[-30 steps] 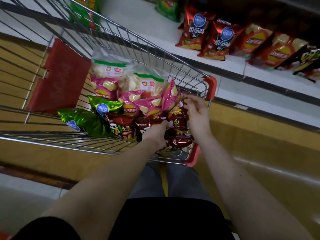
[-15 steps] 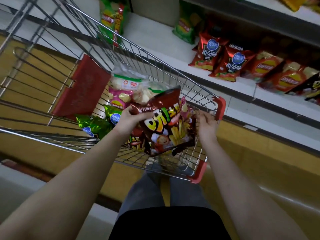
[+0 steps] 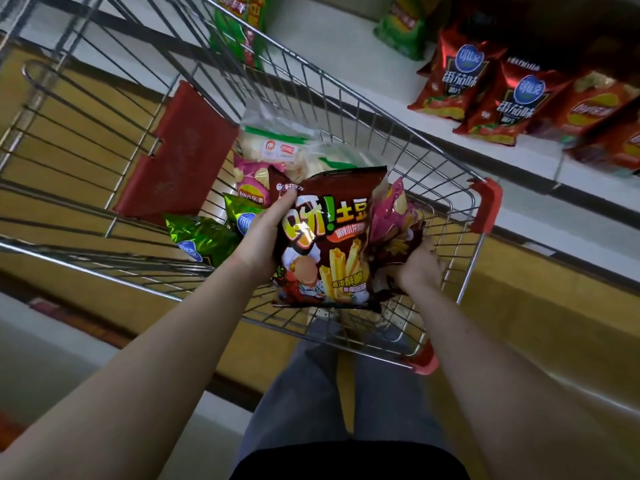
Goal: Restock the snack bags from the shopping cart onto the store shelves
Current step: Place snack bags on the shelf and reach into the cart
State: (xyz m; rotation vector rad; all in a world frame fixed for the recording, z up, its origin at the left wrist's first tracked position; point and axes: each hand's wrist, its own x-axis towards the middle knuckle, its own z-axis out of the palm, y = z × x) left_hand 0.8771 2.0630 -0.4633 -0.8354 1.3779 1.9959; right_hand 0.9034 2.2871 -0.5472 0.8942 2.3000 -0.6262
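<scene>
Clearly both hands are busy. L hand [image 3: 263,237] grips fries bag [image 3: 325,244] by its left edge, thumb on the front; bag is upright, just above the near end of cart [image 3: 488,206]. R hand [image 3: 420,268] clutches pink bag [image 3: 391,216] plus dark wrappers, pressed vs. fries bag's right edge. Green bag [image 3: 201,237] & others lie in cart. Red bags [image 3: 519,102] sit on shelf [image 3: 311,36] at right.
</scene>
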